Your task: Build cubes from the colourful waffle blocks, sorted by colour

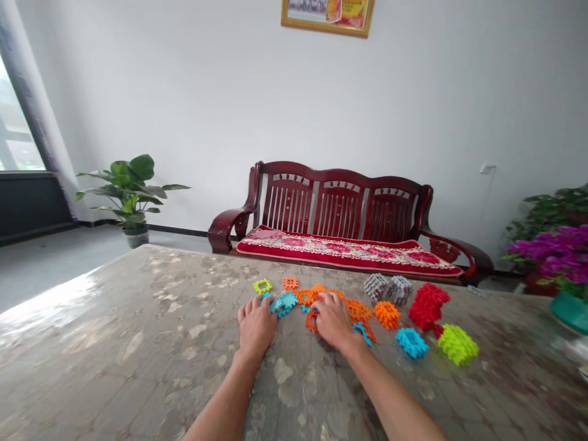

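My left hand (pixel 258 324) rests on the table with its fingers bent over a blue interlocking toy piece, whose edge shows past the fingertips. Right beside its thumb side lies a blue notched piece (pixel 285 302). My right hand (pixel 333 316) is curled down into a spread of flat orange pieces (pixel 358 310), its fingertips on one of them and partly hidden. A framed orange piece (pixel 312 321) shows at its thumb side. By the wrist is another blue piece (pixel 362 333). Farther back lie a yellow-green piece (pixel 263 286) and a small orange piece (pixel 290 283).
Stacked pieces stand to the right: grey stacks (pixel 376 286), an orange stack (pixel 387 315), a red stack (pixel 428 305), a blue stack (pixel 412 342) and a yellow-green stack (pixel 458 345). A wooden bench (pixel 340 208) is behind the patterned table (pixel 138 343). Purple flowers (pixel 551 251) stand far right.
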Available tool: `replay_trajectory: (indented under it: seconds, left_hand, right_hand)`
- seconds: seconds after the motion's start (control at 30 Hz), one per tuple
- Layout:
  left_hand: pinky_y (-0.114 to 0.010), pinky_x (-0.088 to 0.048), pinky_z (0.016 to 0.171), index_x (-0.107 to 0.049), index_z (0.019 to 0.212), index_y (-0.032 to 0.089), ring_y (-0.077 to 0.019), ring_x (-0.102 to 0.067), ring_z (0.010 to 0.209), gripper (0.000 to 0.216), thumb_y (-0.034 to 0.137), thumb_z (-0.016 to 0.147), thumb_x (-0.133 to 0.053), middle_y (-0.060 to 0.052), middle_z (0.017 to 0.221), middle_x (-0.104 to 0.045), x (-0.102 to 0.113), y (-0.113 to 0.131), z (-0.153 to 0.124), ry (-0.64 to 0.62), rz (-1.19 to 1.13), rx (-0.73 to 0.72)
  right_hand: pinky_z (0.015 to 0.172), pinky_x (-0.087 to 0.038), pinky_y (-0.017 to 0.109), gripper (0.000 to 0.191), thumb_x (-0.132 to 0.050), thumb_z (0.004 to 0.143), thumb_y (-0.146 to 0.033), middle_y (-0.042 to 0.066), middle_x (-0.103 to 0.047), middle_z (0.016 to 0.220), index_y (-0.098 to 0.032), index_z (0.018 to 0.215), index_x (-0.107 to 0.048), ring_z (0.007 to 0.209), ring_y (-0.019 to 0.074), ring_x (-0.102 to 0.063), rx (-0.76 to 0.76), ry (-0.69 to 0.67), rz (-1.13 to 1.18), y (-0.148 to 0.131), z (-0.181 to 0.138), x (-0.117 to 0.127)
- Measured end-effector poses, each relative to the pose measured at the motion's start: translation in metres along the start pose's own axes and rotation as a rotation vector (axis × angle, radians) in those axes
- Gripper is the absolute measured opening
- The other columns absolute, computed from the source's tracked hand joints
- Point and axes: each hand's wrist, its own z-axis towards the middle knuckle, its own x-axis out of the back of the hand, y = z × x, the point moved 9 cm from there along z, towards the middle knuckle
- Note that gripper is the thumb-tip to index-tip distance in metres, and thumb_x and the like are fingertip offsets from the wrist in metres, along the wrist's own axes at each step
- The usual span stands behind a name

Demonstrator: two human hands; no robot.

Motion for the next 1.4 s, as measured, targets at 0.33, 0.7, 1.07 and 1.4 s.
replay_trajectory:
  seconds: [0.33, 0.7, 1.07, 1.4]
  left_hand:
    - [-0.046, -0.028, 0.112, -0.060, 0.130, 0.027, -0.0276, -0.047, 0.131, 0.045, 0.027, 0.087, -0.047, -0.008, 0.145, -0.053, 0.001, 0.001, -0.001, 0.008, 0.000, -0.003]
    - [-0.045, -0.029, 0.111, -0.062, 0.127, 0.028, -0.0264, -0.047, 0.130, 0.043, 0.028, 0.087, -0.047, -0.008, 0.143, -0.055, 0.003, 0.003, -0.001, 0.013, 0.010, -0.009]
    - [-0.045, -0.028, 0.112, -0.061, 0.128, 0.029, -0.0263, -0.046, 0.131, 0.043, 0.028, 0.087, -0.047, -0.008, 0.144, -0.054, 0.003, 0.003, -0.002, 0.020, 0.011, -0.010]
    - [-0.046, -0.027, 0.112, -0.061, 0.129, 0.028, -0.0273, -0.046, 0.131, 0.044, 0.028, 0.087, -0.047, -0.008, 0.144, -0.053, 0.001, 0.003, -0.001, 0.009, 0.003, -0.015]
  right_hand:
    - [0.102, -0.034, 0.045, 0.028, -0.051, 0.090, -0.026, 0.008, -0.065, 0.125, -0.028, 0.104, -0.075, 0.120, 0.0295, -0.048, -0.074, 0.037, -0.021, 0.005, 0.002, 0.002]
    - [0.104, -0.031, 0.047, 0.022, -0.065, 0.082, -0.041, 0.011, -0.064, 0.124, -0.025, 0.093, -0.076, 0.124, 0.0326, -0.043, -0.113, 0.072, -0.049, -0.004, 0.005, 0.005]
    - [0.096, -0.037, 0.037, 0.010, -0.061, 0.081, -0.021, 0.006, -0.071, 0.102, -0.024, 0.080, -0.070, 0.111, 0.0256, -0.052, -0.021, 0.058, 0.028, -0.019, 0.012, 0.002]
    - [0.099, -0.040, 0.036, 0.010, -0.059, 0.080, -0.017, 0.005, -0.070, 0.110, -0.023, 0.083, -0.068, 0.110, 0.0231, -0.056, 0.000, 0.270, 0.181, 0.019, -0.012, 0.047]
